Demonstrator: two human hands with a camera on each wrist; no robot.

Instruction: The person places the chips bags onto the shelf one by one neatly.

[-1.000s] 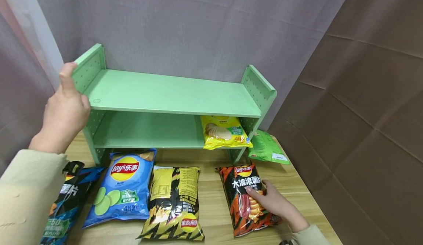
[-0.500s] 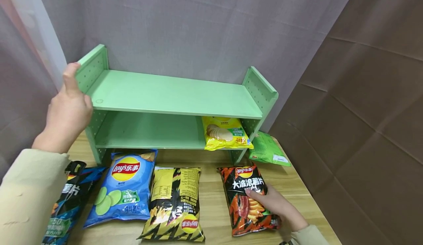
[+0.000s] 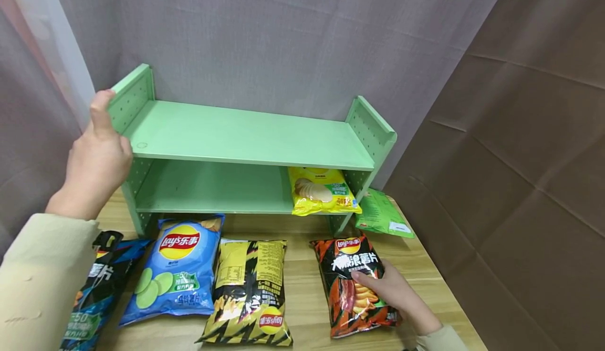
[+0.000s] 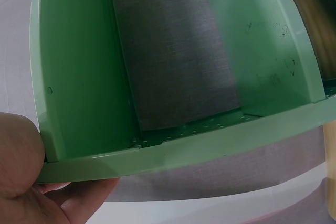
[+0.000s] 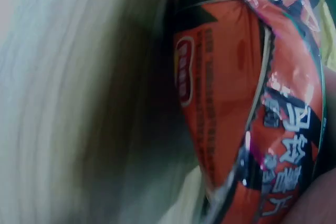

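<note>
My left hand (image 3: 98,156) grips the left side panel of a green two-tier shelf (image 3: 255,135), thumb up along its front edge. In the left wrist view, fingers curl behind that panel's edge. At the right, my right hand (image 3: 394,290) holds a red and black bag of potato chips (image 3: 347,298) by its right side, thumb on the front. The right wrist view shows the bag's orange back and side seam close up; most of the fingers are hidden behind the bag. Whether the bag fully rests on the table cannot be told.
A yellow chip bag (image 3: 323,191) lies at the right end of the lower tier. Right of the shelf is a green bag (image 3: 383,214). Blue (image 3: 175,272), yellow-black (image 3: 250,293) and dark blue (image 3: 101,288) chip bags lie on the wooden table (image 3: 302,288) in front.
The lower end of the red and black chip bag has shifted slightly left under my right hand. My left hand keeps its grip on the shelf.
</note>
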